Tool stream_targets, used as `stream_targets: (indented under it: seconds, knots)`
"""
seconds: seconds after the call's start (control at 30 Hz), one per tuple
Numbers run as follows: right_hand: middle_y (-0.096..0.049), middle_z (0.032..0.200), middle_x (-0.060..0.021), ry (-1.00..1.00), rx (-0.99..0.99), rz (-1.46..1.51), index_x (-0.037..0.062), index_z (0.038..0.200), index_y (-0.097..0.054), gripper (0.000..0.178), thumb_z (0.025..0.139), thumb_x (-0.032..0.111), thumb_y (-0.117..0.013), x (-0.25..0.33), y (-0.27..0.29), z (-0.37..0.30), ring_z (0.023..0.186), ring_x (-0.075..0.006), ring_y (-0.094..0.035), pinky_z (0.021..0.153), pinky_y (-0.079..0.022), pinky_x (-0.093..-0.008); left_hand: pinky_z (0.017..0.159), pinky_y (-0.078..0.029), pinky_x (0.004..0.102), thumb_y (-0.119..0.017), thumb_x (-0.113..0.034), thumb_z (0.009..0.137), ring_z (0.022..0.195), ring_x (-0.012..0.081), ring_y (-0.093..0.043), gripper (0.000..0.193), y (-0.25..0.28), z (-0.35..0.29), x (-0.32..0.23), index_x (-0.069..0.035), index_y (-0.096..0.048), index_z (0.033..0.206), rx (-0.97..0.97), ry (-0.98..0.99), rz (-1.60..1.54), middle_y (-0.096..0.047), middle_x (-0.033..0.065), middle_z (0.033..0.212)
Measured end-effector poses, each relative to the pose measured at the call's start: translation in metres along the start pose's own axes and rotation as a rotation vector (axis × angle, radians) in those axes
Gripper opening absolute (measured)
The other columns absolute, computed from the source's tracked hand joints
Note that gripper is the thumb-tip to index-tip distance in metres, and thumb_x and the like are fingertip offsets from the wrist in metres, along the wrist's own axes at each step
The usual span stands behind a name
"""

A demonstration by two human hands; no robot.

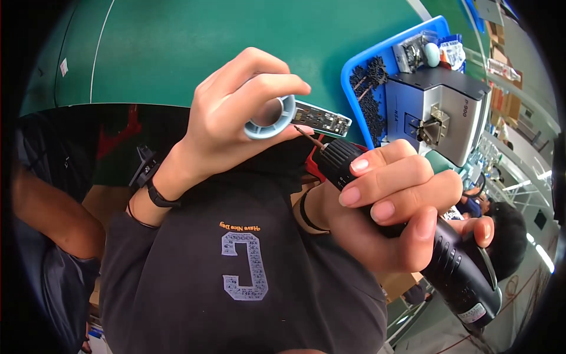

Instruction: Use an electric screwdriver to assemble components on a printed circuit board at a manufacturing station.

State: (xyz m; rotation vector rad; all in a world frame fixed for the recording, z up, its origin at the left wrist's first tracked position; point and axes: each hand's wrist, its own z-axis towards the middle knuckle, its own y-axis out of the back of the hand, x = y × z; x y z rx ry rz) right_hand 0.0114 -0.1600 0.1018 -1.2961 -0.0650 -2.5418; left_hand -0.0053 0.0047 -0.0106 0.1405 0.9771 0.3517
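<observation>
My left hand point(221, 112), with a black watch on the wrist, is closed round a light blue plastic housing with a round ring end point(288, 111). A narrow section reaches to the right from the ring, and a green circuit board point(323, 120) lies exposed in it. My right hand point(401, 194) grips a black electric screwdriver point(457, 265) that slants up to the left. Its thin bit point(309, 138) points at the housing just beside the ring and my left thumb. Whether the tip touches the housing, I cannot tell.
A blue tray point(348, 69) stands on the green table point(159, 53) to the right, holding black screws point(370, 112) and small bags. Beside the screws is a grey screw feeder point(439, 112). Another person's bent arm point(53, 215) is close on my left.
</observation>
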Motion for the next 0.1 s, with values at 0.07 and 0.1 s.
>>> stream_targets:
  seconds: [0.07, 0.1]
  knots:
    - [-0.053, 0.081, -0.0080, -0.005, 0.019, 0.024, 0.0199, 0.159, -0.043, 0.056, 0.104, 0.016, -0.045, -0.0043, -0.0011, -0.0015, 0.050, -0.0214, -0.055, 0.059, -0.057, -0.0427, 0.071, -0.060, 0.0365, -0.104, -0.017, 0.067, 0.088, 0.0256, -0.071, 0.062, 0.0004, -0.0030, 0.0022, -0.007, -0.072, 0.120, 0.001, -0.001, -0.013, -0.071, 0.0121, 0.109]
    - [-0.053, 0.081, -0.0083, -0.005, 0.030, 0.044, 0.0211, 0.161, -0.041, 0.057, 0.104, 0.016, -0.045, -0.0067, -0.0013, -0.0018, 0.051, -0.0221, -0.057, 0.058, -0.057, -0.0433, 0.072, -0.060, 0.0360, -0.104, -0.017, 0.068, 0.088, 0.0256, -0.071, 0.062, 0.0009, -0.0045, 0.0031, -0.008, -0.072, 0.120, -0.001, 0.002, -0.021, -0.071, 0.0117, 0.109]
